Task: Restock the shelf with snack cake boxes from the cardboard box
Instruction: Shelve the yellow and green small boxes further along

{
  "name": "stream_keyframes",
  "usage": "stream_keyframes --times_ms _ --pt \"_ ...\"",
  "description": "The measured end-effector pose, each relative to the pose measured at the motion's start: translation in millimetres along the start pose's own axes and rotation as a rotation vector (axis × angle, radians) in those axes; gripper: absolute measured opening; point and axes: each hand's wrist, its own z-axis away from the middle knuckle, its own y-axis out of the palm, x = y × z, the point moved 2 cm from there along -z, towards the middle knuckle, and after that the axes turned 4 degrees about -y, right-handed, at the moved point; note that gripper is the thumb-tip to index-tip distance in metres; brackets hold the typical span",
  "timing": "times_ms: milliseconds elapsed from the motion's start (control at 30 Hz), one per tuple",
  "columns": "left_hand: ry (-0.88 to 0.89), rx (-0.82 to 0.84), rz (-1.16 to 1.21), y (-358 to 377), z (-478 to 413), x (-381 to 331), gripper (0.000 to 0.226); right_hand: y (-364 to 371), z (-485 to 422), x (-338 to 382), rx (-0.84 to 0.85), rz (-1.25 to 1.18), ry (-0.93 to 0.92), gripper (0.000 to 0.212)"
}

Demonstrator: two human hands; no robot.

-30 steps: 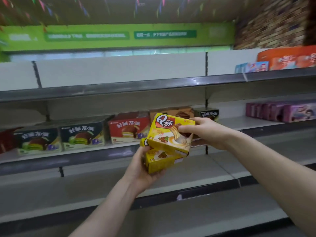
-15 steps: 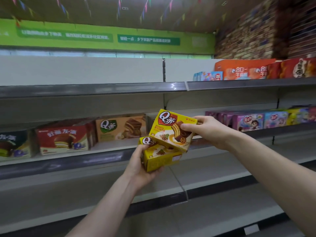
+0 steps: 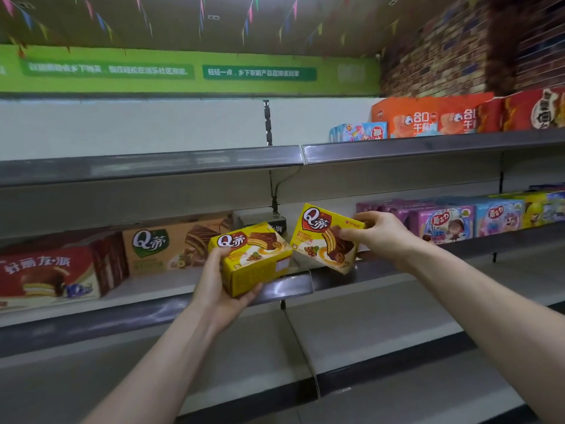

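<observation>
Two yellow snack cake boxes are in my hands in front of the middle shelf [image 3: 171, 301]. My left hand [image 3: 218, 289] grips one yellow box [image 3: 253, 258] from below and behind, level with the shelf's front rail. My right hand [image 3: 377, 237] holds the second yellow box [image 3: 325, 238] by its right end, tilted, its lower corner over the shelf edge just right of the shelf divider. The two boxes are apart. The cardboard box is not in view.
On the middle shelf stand a tan snack cake box [image 3: 174, 246] and red boxes [image 3: 52, 276] to the left, purple and blue boxes [image 3: 443, 221] to the right. Orange and red packs [image 3: 428, 117] fill the upper shelf's right. Two grey lower shelves [image 3: 367, 332] jut out below my arms.
The two boxes, stacked together before, have separated: my right hand carried its box rightward to the shelf edge, my left box rose slightly. The view shifted right along the shelves.
</observation>
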Motion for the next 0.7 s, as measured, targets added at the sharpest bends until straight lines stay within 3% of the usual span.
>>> stream_keyframes --times_ms 200,467,700 --pt "-0.025 0.059 -0.178 24.4 -38.1 -8.3 0.025 4.7 -59.5 -6.4 -0.008 0.068 -0.022 0.073" --pt "-0.227 0.106 -0.341 46.8 -90.5 -10.3 0.029 14.5 -122.8 -25.0 0.047 0.110 -0.012 0.075" --pt "-0.293 0.101 -0.361 64.8 -128.8 5.9 0.059 22.3 -182.0 -44.0 0.132 0.098 -0.052 0.069"
